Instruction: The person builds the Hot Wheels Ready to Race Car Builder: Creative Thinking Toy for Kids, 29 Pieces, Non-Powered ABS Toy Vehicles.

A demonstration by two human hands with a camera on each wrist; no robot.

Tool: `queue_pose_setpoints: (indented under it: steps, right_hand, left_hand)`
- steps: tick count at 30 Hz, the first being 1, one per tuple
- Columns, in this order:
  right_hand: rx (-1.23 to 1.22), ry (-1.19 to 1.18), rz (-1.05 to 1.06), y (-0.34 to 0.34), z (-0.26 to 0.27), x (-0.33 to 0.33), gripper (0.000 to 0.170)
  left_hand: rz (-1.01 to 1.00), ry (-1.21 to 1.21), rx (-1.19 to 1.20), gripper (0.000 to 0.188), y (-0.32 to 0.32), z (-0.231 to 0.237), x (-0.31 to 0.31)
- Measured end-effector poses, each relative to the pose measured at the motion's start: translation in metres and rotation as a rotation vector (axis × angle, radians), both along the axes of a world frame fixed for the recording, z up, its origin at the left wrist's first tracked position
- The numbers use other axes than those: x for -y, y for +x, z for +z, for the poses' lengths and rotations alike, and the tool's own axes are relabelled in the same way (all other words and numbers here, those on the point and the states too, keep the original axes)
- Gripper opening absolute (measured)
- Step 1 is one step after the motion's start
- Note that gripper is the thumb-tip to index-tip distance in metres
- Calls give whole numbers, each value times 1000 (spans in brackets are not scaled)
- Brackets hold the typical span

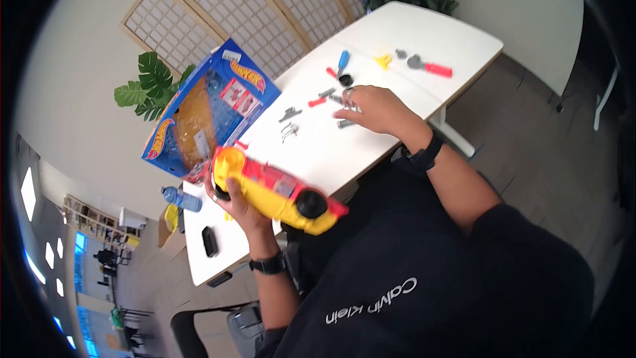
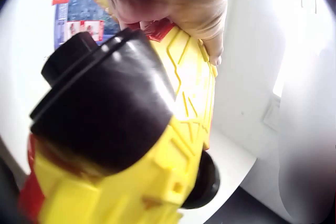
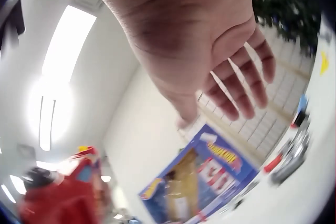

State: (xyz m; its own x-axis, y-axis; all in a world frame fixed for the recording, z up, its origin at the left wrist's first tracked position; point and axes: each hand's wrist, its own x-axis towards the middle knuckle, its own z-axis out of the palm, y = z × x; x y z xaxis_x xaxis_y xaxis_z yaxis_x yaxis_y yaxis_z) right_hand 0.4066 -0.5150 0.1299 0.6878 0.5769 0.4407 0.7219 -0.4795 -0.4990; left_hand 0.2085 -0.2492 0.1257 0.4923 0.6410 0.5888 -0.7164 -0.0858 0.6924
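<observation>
My left hand [image 1: 246,212] grips a toy car [image 1: 268,202] with a yellow underside, red body and black wheels, held up near the table's front edge. In the left wrist view, a large black wheel [image 2: 105,103] fills the middle, and the fingers wrap the far end of the yellow underside. My right hand [image 1: 383,111] is over the table among small loose parts, fingers spread and fairly straight in the right wrist view. Close to its fingertips in the head view are grey and silver pieces, a red piece [image 1: 317,103] and a black wheel [image 1: 346,80].
A blue toy box [image 1: 262,93] stands at the table's back left. Farther right lie a blue-handled tool [image 1: 343,59], a yellow piece [image 1: 383,61] and a red-handled grey tool [image 1: 437,69]. A water bottle [image 1: 182,199] and black case [image 1: 210,241] occupy the left end.
</observation>
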Motion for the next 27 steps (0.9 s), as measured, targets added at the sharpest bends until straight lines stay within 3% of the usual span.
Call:
queue_pose_setpoints:
  steps: [1, 2, 4, 7, 8, 9, 13, 15, 17, 23, 25, 27]
  right_hand:
    - [144, -64, -136, 21, -17, 3, 29]
    - [159, -81, -138, 37, -22, 7, 29]
    - [38, -206, -208, 67, -23, 11, 27]
    - [44, -292, -53, 98, -21, -5, 34]
    - [13, -315, -63, 111, -24, -17, 34]
    - [18, -334, -54, 122, -29, -23, 34]
    - [24, -457, 17, 143, -23, -56, 39]
    - [66, -500, -64, 147, -21, -68, 45]
    - [184, -515, -85, 156, -30, -74, 39]
    - [15, -429, -23, 210, -69, -88, 42]
    - [143, -426, -95, 215, -68, -88, 35]
    - [237, -200, -81, 188, -35, -92, 35]
  left_hand:
    - [-23, -135, -60, 53, -6, -7, 4]
    - [-89, -209, -101, 48, -11, -19, 0]
    - [-167, -353, -193, 48, -12, -53, -11]
    - [-307, -503, -343, 56, -17, -86, -12]
    - [-423, -617, -354, 61, -21, -76, 4]
    - [-419, -636, -345, 61, -24, -70, 12]
    - [-545, -598, -347, 59, -29, -70, 15]
    - [-597, -647, -319, 59, -31, -70, 16]
    - [-579, -693, -318, 59, -30, -71, 19]
    - [-625, -771, -313, 57, -24, -96, 13]
    - [-759, -792, -307, 56, -29, -88, 19]
    - [-805, -838, -295, 60, -32, -85, 20]
